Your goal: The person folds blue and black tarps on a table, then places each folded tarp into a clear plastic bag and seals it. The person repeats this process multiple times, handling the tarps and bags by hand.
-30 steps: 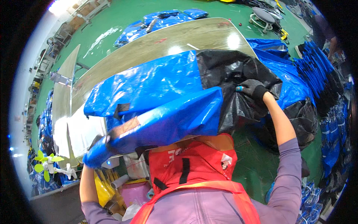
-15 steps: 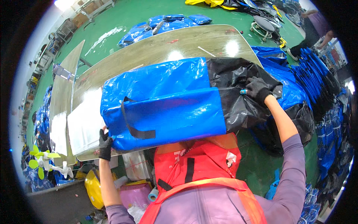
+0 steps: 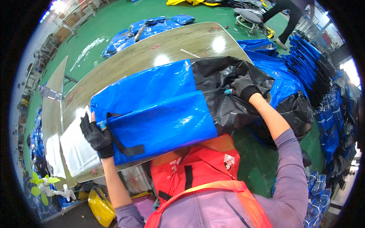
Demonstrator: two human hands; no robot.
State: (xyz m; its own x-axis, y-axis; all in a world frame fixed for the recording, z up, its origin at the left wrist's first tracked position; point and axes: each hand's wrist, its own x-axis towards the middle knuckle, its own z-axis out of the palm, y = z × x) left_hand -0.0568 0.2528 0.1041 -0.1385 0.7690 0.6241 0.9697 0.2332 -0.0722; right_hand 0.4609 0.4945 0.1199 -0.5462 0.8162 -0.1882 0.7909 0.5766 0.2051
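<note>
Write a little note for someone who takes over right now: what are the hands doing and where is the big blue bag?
Left hand, gloved, grips the blue end of the blue and black bag near its black strap.
Right hand, gloved, grips the bag's black end.
The bag lies flat and stretched across the near edge of the long table, with a white stack of sheets beside the left hand.
Done: bag spread out and folded lengthwise, it seems.
Left: probably finishing the fold, then setting it with the folded blue bags on the right.

Bright overhead light leaves 2 glare spots on the table (image 3: 197, 41) (sharp centre, fisheye-bent, dark rim).
</note>
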